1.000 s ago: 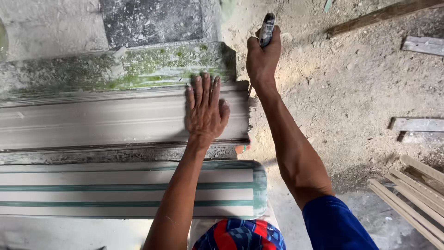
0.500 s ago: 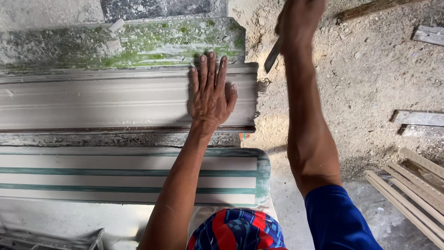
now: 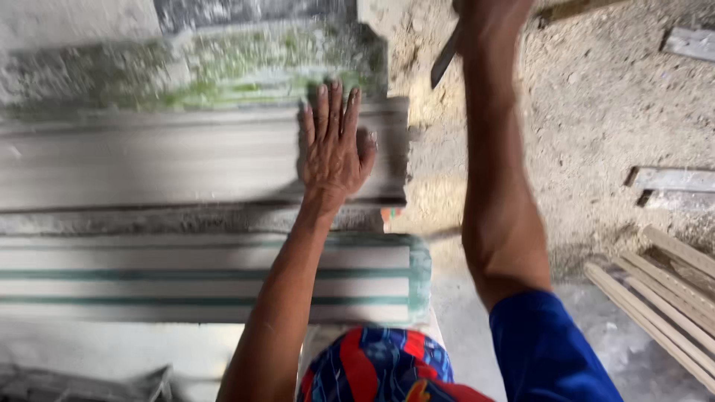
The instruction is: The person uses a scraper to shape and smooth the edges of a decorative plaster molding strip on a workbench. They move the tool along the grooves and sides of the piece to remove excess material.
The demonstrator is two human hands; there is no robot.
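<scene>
Landmark: the grey moulded slab (image 3: 186,160), a long ribbed piece lying crosswise. The left hand (image 3: 331,149) lies flat on the slab near its right end, fingers spread, palm down, closed on nothing; it pins the piece in place. The right hand (image 3: 491,18) is raised beyond the slab's right end, at the top edge of the view, fist closed around a dark narrow tool (image 3: 445,61) whose blade slants down toward the slab's end. Judged step: trimming or dressing that end. The next move calls for firm downward pressure from the flat hand and a stroke kept clear of its thumb. A green-striped slab (image 3: 208,279) lies just nearer the person; wooden slats (image 3: 663,298) lie well to the slab's right
</scene>
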